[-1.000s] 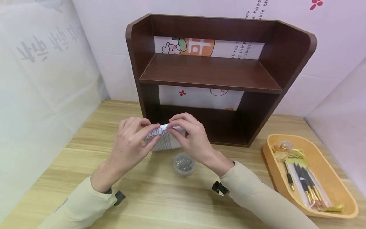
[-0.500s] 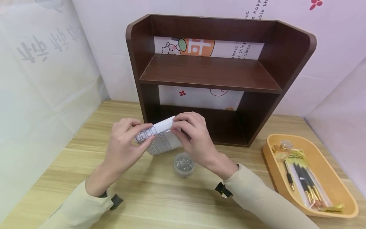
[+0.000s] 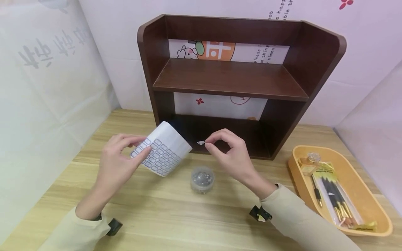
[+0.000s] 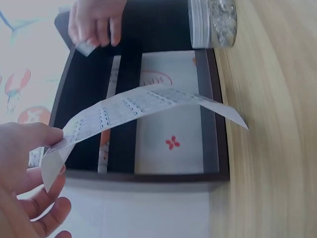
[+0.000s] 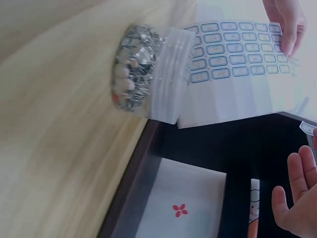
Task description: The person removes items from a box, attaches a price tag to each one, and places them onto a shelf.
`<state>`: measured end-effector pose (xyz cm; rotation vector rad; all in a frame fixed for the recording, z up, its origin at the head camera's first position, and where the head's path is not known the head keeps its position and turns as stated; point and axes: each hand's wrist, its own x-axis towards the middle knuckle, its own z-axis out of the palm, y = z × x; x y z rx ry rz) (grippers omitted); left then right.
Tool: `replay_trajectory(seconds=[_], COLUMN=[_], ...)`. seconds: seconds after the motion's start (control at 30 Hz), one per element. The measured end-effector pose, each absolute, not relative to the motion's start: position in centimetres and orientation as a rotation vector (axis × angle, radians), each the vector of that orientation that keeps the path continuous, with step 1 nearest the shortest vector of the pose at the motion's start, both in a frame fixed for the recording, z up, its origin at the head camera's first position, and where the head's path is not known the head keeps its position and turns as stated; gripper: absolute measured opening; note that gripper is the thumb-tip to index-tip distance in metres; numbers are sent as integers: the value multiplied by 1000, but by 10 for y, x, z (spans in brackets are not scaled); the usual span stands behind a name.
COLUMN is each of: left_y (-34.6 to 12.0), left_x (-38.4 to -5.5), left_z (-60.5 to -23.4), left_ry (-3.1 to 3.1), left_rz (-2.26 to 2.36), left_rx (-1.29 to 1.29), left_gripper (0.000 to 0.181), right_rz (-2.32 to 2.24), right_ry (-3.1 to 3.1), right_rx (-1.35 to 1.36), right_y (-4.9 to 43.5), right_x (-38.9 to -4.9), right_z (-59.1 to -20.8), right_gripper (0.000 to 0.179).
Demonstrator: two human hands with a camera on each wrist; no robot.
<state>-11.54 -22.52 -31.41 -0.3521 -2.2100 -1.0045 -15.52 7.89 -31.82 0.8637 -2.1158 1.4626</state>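
Note:
My left hand [image 3: 117,155] pinches the left edge of a bent white sheet of labels [image 3: 163,150], printed with rows of blue-framed boxes. The left wrist view shows that sheet [image 4: 129,106] bowed between the thumb and the fingers below. To its right, my right hand [image 3: 230,150] pinches one small label [image 3: 201,142] between thumb and index finger, apart from the sheet. The same label [image 5: 307,128] shows at the right edge of the right wrist view. Below and between the hands stands a round clear jar [image 3: 202,179] of small shiny pieces.
A dark brown two-tier shelf [image 3: 232,80] stands behind the hands on the wooden table [image 3: 176,216]. At right, a yellow tray [image 3: 373,209] holds a perfume bottle [image 3: 310,164], a pen [image 3: 316,191] and packed brushes [image 3: 337,198].
The small label has come off the sheet in my right hand, which has moved right. My left hand has drawn the sheet left and down, turning its printed face into view.

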Motion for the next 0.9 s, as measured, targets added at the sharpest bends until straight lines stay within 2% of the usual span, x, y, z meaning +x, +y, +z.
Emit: replay_trajectory(seconds=[0.3,0.67,0.9], left_y=[-254,-305,-335], left_x=[-112,-112,-109], left_z=[-318,-324,-332], left_ry=[-2319,-2508,-2690], left_rz=[-1032,-961,-781], left_rx=[-125,81,122], left_gripper=[32,41,44], right_rz=[1818,1917,2033], right_ry=[-2322,-2395,-2442], right_rx=[638,562,492], right_y=[96,106,109], right_x=[-151,-150,-149], right_z=[-327,-336,-342], right_gripper=[7,8,10])
